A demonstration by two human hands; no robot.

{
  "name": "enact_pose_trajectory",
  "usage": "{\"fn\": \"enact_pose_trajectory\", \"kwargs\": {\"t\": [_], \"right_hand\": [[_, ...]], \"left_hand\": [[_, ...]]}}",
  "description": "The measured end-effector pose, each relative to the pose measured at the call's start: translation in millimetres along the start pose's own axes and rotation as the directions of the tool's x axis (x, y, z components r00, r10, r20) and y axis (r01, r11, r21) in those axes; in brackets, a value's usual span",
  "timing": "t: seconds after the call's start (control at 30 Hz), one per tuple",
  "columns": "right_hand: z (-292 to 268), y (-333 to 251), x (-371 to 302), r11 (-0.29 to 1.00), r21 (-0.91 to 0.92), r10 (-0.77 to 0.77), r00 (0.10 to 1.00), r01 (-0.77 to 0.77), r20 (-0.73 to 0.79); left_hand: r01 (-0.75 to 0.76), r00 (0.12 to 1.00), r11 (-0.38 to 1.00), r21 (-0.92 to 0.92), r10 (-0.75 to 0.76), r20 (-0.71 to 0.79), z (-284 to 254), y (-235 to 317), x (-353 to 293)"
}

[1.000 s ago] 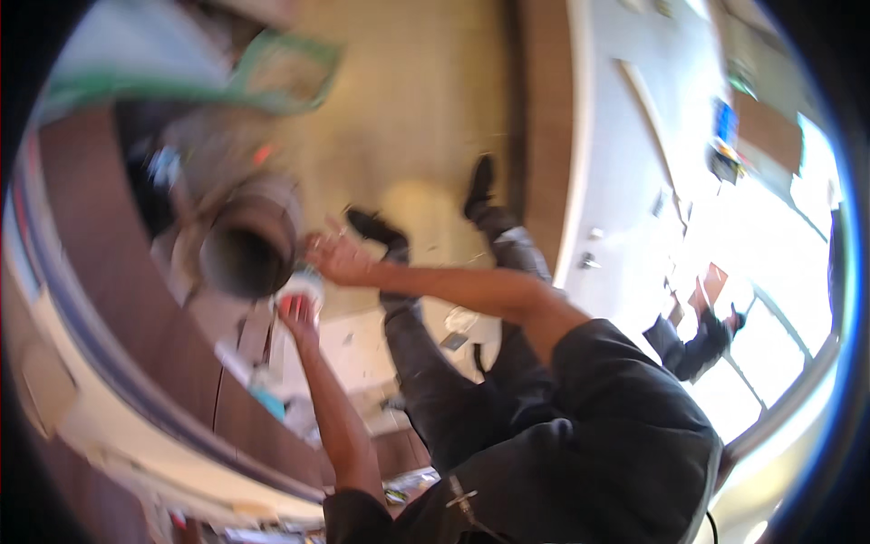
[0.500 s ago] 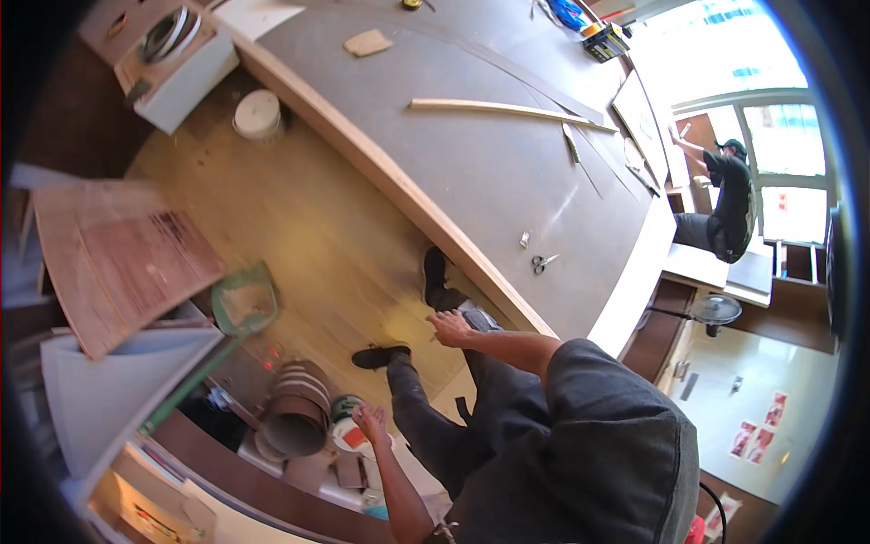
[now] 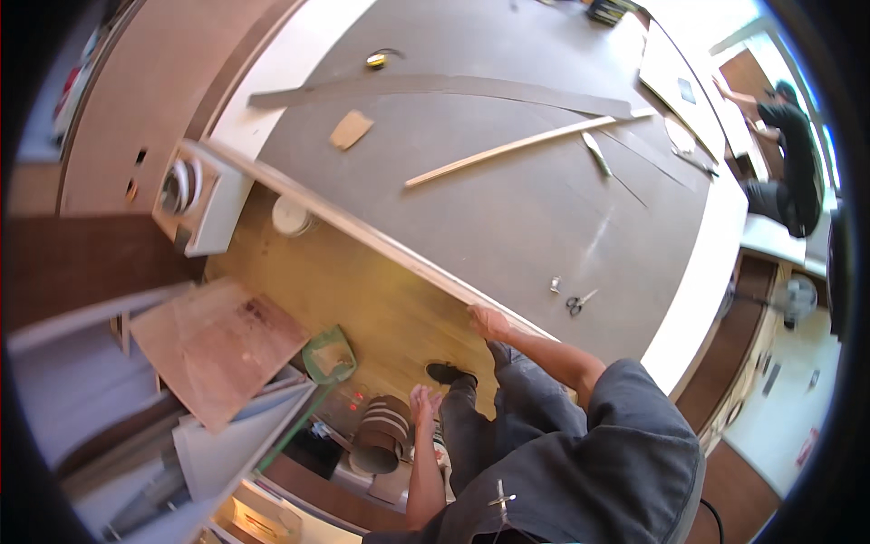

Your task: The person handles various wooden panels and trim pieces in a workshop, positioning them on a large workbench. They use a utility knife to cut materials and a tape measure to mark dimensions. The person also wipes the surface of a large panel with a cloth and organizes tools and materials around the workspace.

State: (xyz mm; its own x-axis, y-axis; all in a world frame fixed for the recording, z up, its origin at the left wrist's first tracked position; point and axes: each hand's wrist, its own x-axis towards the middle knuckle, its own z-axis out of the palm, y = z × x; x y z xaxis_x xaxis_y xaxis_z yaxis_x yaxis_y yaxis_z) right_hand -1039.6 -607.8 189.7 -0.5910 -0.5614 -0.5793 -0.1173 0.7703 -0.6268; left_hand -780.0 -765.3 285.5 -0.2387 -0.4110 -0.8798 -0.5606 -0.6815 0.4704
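My right hand (image 3: 490,322) is at the wooden front edge (image 3: 390,245) of a large grey-topped table (image 3: 507,227). Its fingers look loosely bent against or just beside that edge, with nothing seen in them. My left hand (image 3: 424,403) hangs free over the floor side, fingers apart and holding nothing. It is beside a roll of brown edging strip (image 3: 381,435). On the tabletop nearest my right hand lie scissors (image 3: 580,303) and a small pale item (image 3: 555,285) too small to name. Farther off are a long wooden strip (image 3: 517,152) and a utility knife (image 3: 596,154).
A long grey strip (image 3: 435,85), a tan scrap (image 3: 352,130) and a yellow tape measure (image 3: 376,61) lie farther back. Left are a white bucket (image 3: 290,216), wooden board (image 3: 217,349) and green dustpan (image 3: 329,355). Another person (image 3: 793,163) works at the far right.
My view has swung, bringing more of the table's left end into sight. My right hand has come to the table edge, and the left hand has stayed free. One shoe is no longer visible.
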Motion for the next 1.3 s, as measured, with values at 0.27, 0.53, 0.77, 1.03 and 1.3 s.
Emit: {"fn": "enact_pose_trajectory", "kwargs": {"t": [0.27,0.53,0.77,1.03,1.3], "right_hand": [[-124,63,17,0.942,0.138,0.331,0.913,-0.305,-0.237],[-126,67,-60,0.715,0.483,0.687,0.635,-0.506,-0.352],[17,-47,-90,0.449,0.561,0.869,0.487,-0.695,-0.093],[-6,-143,55,0.257,0.861,0.811,0.582,-0.438,0.053],[-105,-133,106,0.205,0.959,0.857,0.510,-0.198,-0.077]], "left_hand": [[-0.152,0.958,0.905,0.398,0.037,0.283,120,151,80],[-0.668,0.744,0.267,0.695,0.261,0.615,267,383,295],[-0.866,0.346,-0.267,0.423,0.292,0.892,469,567,459],[-0.629,0.284,-0.692,0.353,0.218,0.934,569,607,474],[-0.610,0.351,-0.744,0.273,0.055,0.935,600,633,475]]}}
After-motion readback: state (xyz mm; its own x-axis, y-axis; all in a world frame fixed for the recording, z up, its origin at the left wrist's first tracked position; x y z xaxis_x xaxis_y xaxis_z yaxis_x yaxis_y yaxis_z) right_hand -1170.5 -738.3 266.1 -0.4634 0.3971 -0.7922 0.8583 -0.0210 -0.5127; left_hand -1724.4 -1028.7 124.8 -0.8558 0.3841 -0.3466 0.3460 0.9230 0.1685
